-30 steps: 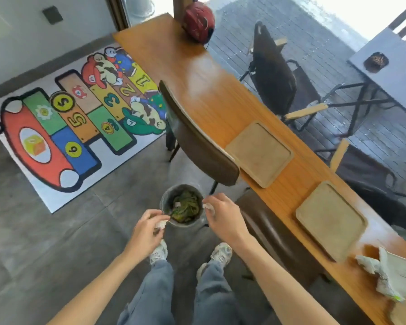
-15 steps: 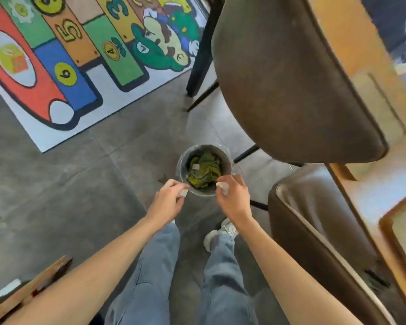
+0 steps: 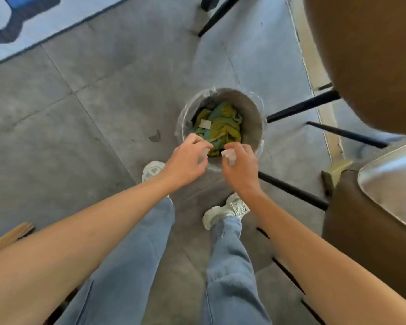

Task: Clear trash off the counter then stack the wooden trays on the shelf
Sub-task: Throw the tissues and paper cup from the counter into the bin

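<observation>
A round grey trash bin point(image 3: 253, 113) with a clear liner stands on the floor, with green and yellow crumpled trash point(image 3: 223, 124) inside. My left hand point(image 3: 185, 160) hovers at the bin's near rim, pinching a small white crumpled tissue point(image 3: 205, 153). My right hand point(image 3: 240, 164) is beside it, fingers closed on another white tissue wad point(image 3: 230, 156) over the near rim. The counter and the wooden trays are out of view.
A brown chair back point(image 3: 370, 57) fills the upper right, with black chair legs point(image 3: 302, 106) running beside the bin. A second brown seat point(image 3: 366, 226) sits at right. A rug edge point(image 3: 21, 31) lies at upper left. My feet stand just before the bin.
My head has tilted down and closer, so the counter and trays have left the view. Both hands have moved over the bin's near rim, still gripping the tissues.
</observation>
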